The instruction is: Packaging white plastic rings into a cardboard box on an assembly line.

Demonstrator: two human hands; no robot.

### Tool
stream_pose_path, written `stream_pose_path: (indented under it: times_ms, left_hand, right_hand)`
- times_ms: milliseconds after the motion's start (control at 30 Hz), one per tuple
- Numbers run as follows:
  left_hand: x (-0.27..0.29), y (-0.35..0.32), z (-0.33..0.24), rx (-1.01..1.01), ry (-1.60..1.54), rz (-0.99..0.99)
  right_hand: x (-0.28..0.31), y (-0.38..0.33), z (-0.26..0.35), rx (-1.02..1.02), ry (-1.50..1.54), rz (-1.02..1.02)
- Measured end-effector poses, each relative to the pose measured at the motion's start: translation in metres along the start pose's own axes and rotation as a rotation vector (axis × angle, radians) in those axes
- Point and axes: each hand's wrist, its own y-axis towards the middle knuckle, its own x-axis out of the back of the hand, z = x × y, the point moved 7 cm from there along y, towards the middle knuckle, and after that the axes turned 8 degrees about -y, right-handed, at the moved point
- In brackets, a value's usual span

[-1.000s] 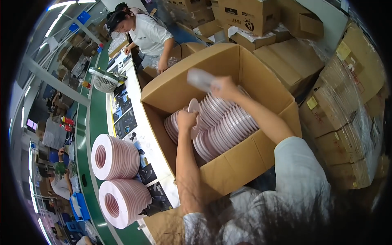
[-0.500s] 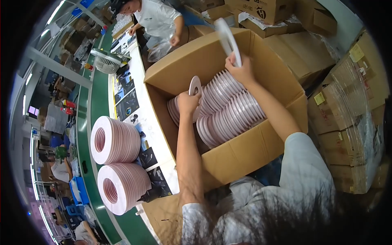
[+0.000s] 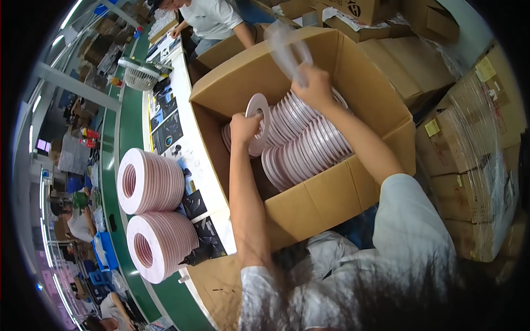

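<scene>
In my left hand [image 3: 244,130] I grip a flat pale pinkish ring [image 3: 257,106] by its edge, above the left part of an open cardboard box [image 3: 309,218]. My right hand [image 3: 313,87] is raised near the box's far wall, closed on a second white ring [image 3: 284,52] that is smeared by motion. Below both hands, two long rows of the same rings [image 3: 309,155] stand on edge inside the box. Two stacks of pinkish rings, the far stack [image 3: 160,181] and the near stack [image 3: 172,243], lie sideways on the bench to the left.
A green conveyor belt [image 3: 131,118] runs along the left, with dark printed packages [image 3: 167,132] and a small fan [image 3: 141,74] beside it. A co-worker [image 3: 212,19] is at the far end. Plastic-wrapped cartons [image 3: 455,151] are piled on the right.
My right hand has swung left and slightly down with its ring. My left hand has moved slightly left and up, its ring now turned more face-on. The co-worker's hand has left the clear bag.
</scene>
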Motion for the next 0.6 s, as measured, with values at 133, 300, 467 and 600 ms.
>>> stream_pose_path:
  times_ms: [133,300,467,600]
  left_hand:
    - [-0.001,0.006,0.03,0.117,-0.119,0.047]
    - [-0.008,0.004,0.013,0.042,-0.09,0.042]
    - [-0.003,0.002,0.01,-0.01,-0.149,0.024]
    - [0.004,0.008,0.027,0.053,-0.107,0.031]
  right_hand:
    - [-0.035,-0.02,0.001,0.283,0.178,0.354]
    - [-0.029,-0.027,0.006,0.267,-0.026,0.273]
    - [-0.009,-0.011,0.016,0.27,0.036,0.113]
    - [-0.027,-0.014,0.005,0.205,-0.011,0.221]
